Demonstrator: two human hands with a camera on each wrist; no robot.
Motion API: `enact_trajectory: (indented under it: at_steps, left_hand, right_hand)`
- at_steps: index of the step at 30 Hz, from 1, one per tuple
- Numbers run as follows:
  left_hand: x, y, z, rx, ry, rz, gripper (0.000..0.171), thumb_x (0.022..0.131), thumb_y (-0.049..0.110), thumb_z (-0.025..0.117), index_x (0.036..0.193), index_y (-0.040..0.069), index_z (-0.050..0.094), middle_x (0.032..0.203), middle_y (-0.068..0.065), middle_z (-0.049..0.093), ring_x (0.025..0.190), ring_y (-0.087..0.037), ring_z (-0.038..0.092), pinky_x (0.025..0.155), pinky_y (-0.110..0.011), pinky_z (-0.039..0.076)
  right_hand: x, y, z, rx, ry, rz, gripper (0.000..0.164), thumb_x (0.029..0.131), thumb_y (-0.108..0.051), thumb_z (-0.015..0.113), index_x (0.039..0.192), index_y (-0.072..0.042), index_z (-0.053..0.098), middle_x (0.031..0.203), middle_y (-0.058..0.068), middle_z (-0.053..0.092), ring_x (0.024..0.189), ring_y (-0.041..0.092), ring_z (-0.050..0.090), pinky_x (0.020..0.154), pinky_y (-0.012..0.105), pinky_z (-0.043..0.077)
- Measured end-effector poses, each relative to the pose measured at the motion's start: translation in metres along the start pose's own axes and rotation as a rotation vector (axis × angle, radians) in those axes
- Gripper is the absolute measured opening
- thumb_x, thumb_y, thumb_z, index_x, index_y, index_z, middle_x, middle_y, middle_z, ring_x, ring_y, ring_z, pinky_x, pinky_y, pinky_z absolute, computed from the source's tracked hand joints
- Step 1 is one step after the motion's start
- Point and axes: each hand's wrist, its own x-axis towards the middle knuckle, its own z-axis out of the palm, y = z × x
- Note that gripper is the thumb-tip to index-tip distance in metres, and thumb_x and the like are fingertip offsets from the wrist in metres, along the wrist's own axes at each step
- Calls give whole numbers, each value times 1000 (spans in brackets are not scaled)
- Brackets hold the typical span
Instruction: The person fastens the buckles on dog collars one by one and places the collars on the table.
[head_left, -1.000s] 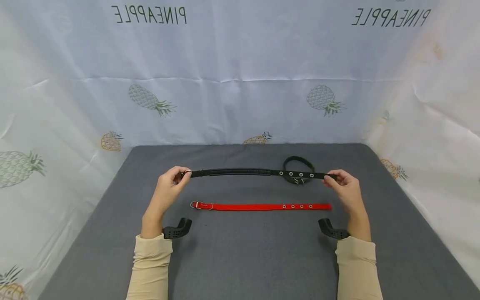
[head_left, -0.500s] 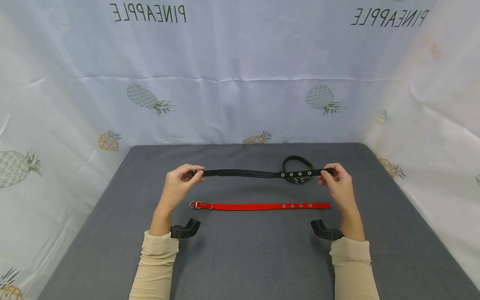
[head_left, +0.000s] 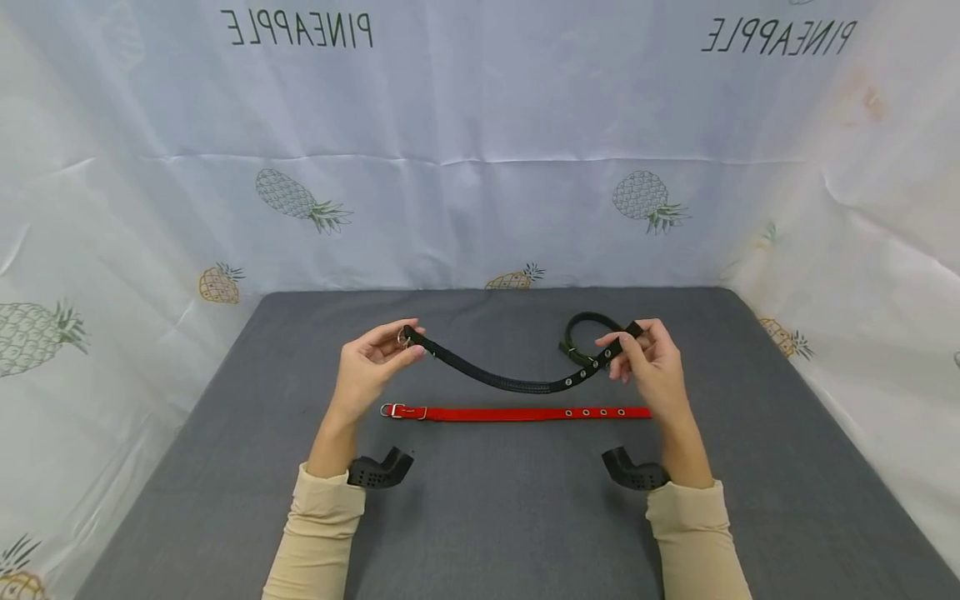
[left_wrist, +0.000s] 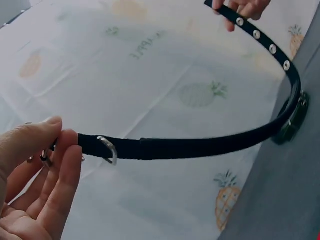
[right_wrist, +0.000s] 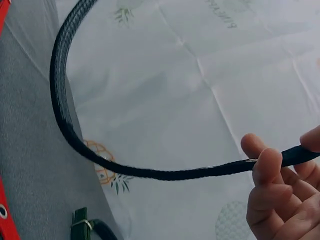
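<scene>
A black collar [head_left: 495, 379] with metal eyelets sags in a curve between both hands, raised above the table. My left hand [head_left: 369, 367] pinches its buckle end between thumb and fingers; a metal ring [left_wrist: 108, 149] shows close by in the left wrist view. The eyelet end is gripped by my right hand [head_left: 651, 367], the tip sticking up past the fingers. Below it in the head view a red collar [head_left: 487, 414] lies straight on the table, buckle to the left, its right tip behind the right wrist. Behind the right hand rests a dark green collar [head_left: 572, 333] buckled into a loop.
The grey table [head_left: 495, 508] carries the collars. A white curtain [head_left: 480, 225] printed with pineapples stands behind it and along both sides. Black wrist mounts [head_left: 381, 469] sit on both forearms, at the beige sleeve cuffs.
Both hands have come closer together, the right one moving left and the left one right. The black collar, stretched nearly straight before, now droops in the middle.
</scene>
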Motion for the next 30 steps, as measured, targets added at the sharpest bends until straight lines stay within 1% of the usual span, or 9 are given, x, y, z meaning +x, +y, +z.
enact_trajectory:
  at_steps: [2,5,7,14,18,22,25,28,30]
  left_hand:
    - [-1,0,6,-65,0,9,36,82,-12,67,114,2,66,103,7,73,87,-3,70,78,-20,58]
    - [-2,-1,16,-147,-6,14,34,84,-10,66,111,11,67,104,6,73,84,-5,71,79,-22,59]
    - [-2,-1,23,-175,-12,7,32,85,-7,66,110,13,67,104,6,73,83,-5,70,80,-22,59]
    - [-4,-4,34,-171,-23,-13,29,86,-1,69,109,16,67,107,8,72,83,-4,68,80,-20,58]
    - [-5,-5,38,-153,-25,-33,29,83,-1,72,108,15,67,107,7,73,87,-3,66,79,-16,56]
    - [-7,-6,44,-109,-69,7,28,82,-7,70,108,-2,65,105,8,72,90,-3,66,78,-15,56]
    - [-8,-8,50,-25,-108,41,28,82,-9,69,107,-13,61,103,12,71,88,-1,66,77,-15,56]
    - [-9,-9,56,89,-134,40,26,81,-7,70,105,-12,63,96,7,71,83,1,64,75,-17,56]
    - [-11,-9,60,162,-146,28,24,81,-5,71,104,-7,66,93,-2,70,79,1,63,75,-18,56]
  right_hand:
    - [0,-2,3,27,-13,-14,4,100,-2,45,101,-2,49,88,-8,74,48,7,56,42,23,40]
    - [0,-6,8,64,-24,-39,14,98,3,46,103,-9,51,88,-6,74,49,7,57,42,22,41]
    - [-1,-8,12,89,-36,-44,18,97,6,47,103,-10,52,90,-4,73,51,7,58,43,22,42]
    - [-2,-8,22,100,-82,-27,25,93,11,50,106,-10,51,94,-7,72,56,7,59,48,20,47]
    - [-4,-7,27,79,-120,-26,23,89,16,53,109,3,52,96,-8,70,59,6,60,52,18,49]
    - [-4,-7,33,64,-186,-45,23,86,18,56,108,17,50,98,-10,70,62,4,61,55,17,51]
    - [-4,-7,38,64,-230,-57,23,85,17,58,108,17,53,99,-14,71,62,4,62,54,18,51]
    - [-4,-8,42,31,-248,-56,24,84,17,60,107,13,58,96,-16,71,56,6,58,49,20,49]
    - [-5,-9,45,-5,-249,-43,25,83,17,61,107,10,61,83,-15,69,50,6,53,43,21,43]
